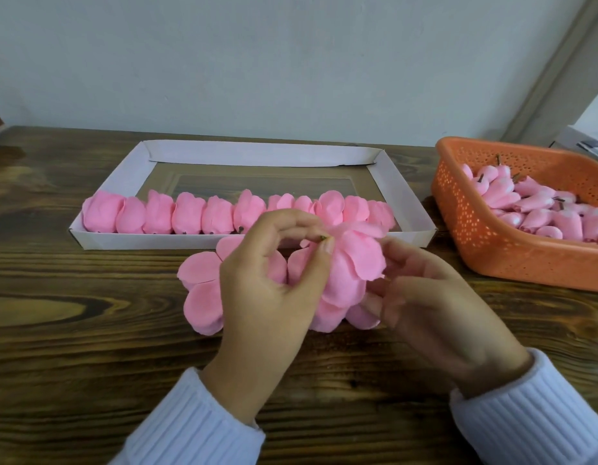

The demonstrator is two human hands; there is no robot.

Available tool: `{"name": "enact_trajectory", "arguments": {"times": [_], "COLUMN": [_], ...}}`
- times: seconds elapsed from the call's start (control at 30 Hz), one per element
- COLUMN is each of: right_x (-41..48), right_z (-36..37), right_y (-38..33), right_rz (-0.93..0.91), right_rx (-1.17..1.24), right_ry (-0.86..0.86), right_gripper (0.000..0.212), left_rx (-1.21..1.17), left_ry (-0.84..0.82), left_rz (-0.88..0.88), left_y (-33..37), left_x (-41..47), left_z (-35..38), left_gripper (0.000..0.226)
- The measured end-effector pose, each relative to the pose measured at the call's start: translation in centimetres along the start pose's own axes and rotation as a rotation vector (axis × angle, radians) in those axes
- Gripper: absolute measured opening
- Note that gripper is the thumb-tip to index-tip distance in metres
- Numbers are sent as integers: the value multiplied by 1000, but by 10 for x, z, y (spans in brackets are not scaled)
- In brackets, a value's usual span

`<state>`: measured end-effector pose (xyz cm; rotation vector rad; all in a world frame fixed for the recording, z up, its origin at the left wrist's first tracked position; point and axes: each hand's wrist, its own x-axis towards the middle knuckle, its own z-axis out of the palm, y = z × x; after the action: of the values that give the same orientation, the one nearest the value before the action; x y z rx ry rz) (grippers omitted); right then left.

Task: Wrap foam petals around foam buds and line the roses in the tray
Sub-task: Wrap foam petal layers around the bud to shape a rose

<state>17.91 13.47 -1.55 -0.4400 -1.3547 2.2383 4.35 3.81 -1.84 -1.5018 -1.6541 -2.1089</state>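
Wrapping step, counter centre. Your left hand [267, 283] pinches bud stem [323, 238]. Right hand [425, 297] blurred against petals [354, 263], grip untellable. Next, likely: fold petals snug, set rose beside roses [190, 216] along tray [257, 152] near wall.

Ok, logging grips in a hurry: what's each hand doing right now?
Left hand: pinches the half-wrapped rose at its stem.
Right hand: grips the same rose, though blurred.

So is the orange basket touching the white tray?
Apart. The head view shows a strip of bare table between the orange basket and the right wall of the white tray.
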Motion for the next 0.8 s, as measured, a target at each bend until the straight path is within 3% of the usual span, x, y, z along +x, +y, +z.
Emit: {"name": "enact_trajectory", "arguments": {"times": [0.13,0.27,0.4,0.6,0.8], "right_x": [3,3,4,2,0], "right_z": [0,4,10,9,9], "right_y": [-2,0,3,5,7], "right_rz": [131,171,175,207,207], "right_rx": [223,276,247,268,272], "right_ry": [-109,-122,-151,-291,-363], "right_gripper": [62,78,57,54,45], "left_rx": [86,124,116,-62,-160], "left_ry": [-10,-53,-112,-147,-213], "left_rz": [96,110,48,-120,-221], "left_y": [-3,-4,-3,2,3], "left_x": [-1,-4,-3,0,-3], "left_z": [1,4,7,8,10], "left_gripper": [26,15,18,10,20]}}
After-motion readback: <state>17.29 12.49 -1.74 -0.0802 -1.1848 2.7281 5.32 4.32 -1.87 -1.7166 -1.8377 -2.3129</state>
